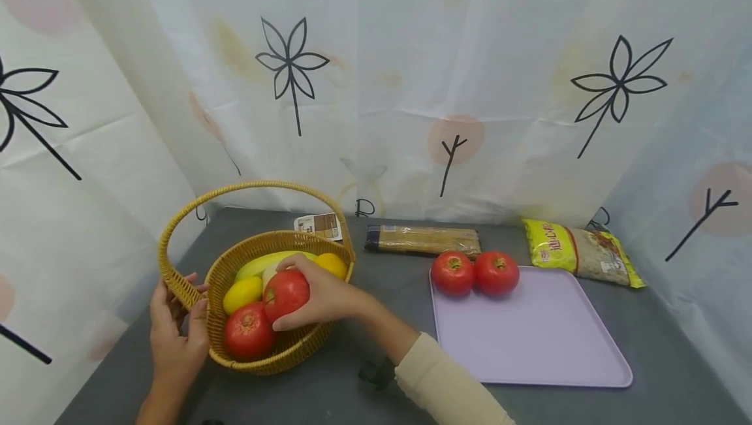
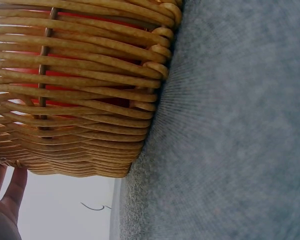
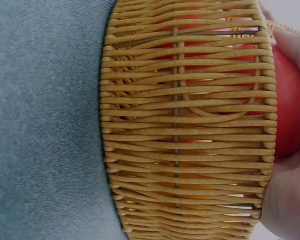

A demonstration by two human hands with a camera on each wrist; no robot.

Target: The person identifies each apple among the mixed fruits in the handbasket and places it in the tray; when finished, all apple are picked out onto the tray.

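Observation:
In the head view a yellow woven basket [image 1: 305, 345] with a tall hoop handle stands on the left of the table. My left hand [image 1: 179, 337] grips its left side near the foot of the handle; in the left wrist view the fingers [image 2: 15, 192] meet the rim. My right hand [image 1: 323, 291] holds a red apple [image 1: 286, 294] over the front of the basket. Inside lie a red pomegranate-like fruit [image 1: 249, 331], a lemon [image 1: 243, 294], a long yellow-green fruit [image 1: 258, 264] and an orange-yellow fruit [image 1: 331, 265]. In the right wrist view, wickerwork [image 3: 190, 135] hides most contents.
Two more red fruits [image 1: 452, 273] sit at the back left corner of a lilac tray [image 1: 529, 340] on the right. Behind are a pack of dry noodles [image 1: 429, 239], a yellow food bag [image 1: 581, 252] and a small labelled packet [image 1: 320, 226]. A patterned curtain [image 1: 388, 85] surrounds the table.

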